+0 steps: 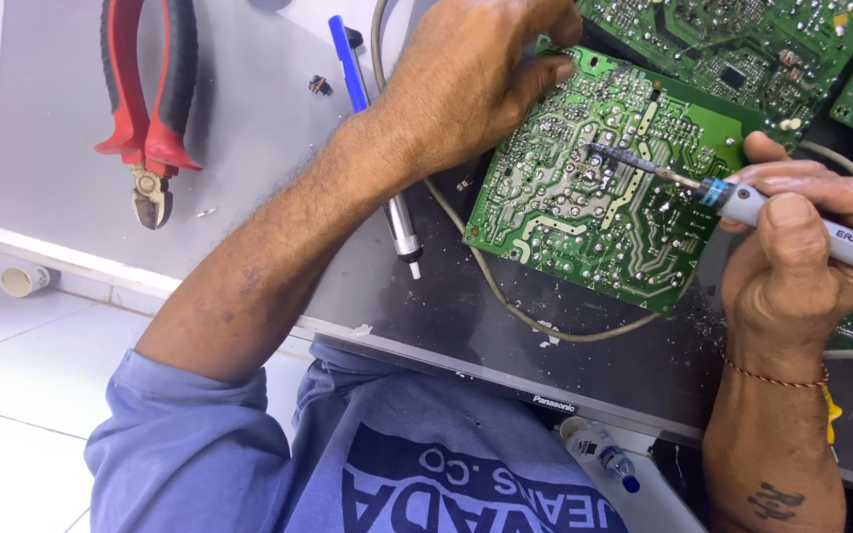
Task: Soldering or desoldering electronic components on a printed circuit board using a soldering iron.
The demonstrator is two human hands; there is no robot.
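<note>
A green circuit board (pixel 594 188) lies solder side up on a dark work surface (pixel 466 316). My left hand (pixel 476 74) grips its upper left edge, fingers curled over the rim. My right hand (pixel 802 257) holds a grey soldering iron (pixel 792 217) like a pen. Its dark tip (pixel 609 156) rests on the solder joints near the board's middle.
Red-and-black cutting pliers (pixel 150 109) lie at the upper left. A blue-and-silver desoldering pump (pixel 377 148) lies under my left forearm. A grey cable (pixel 515 306) curves below the board. More green boards (pixel 742 44) sit at the top right. A small bottle (pixel 599 449) rests near the front edge.
</note>
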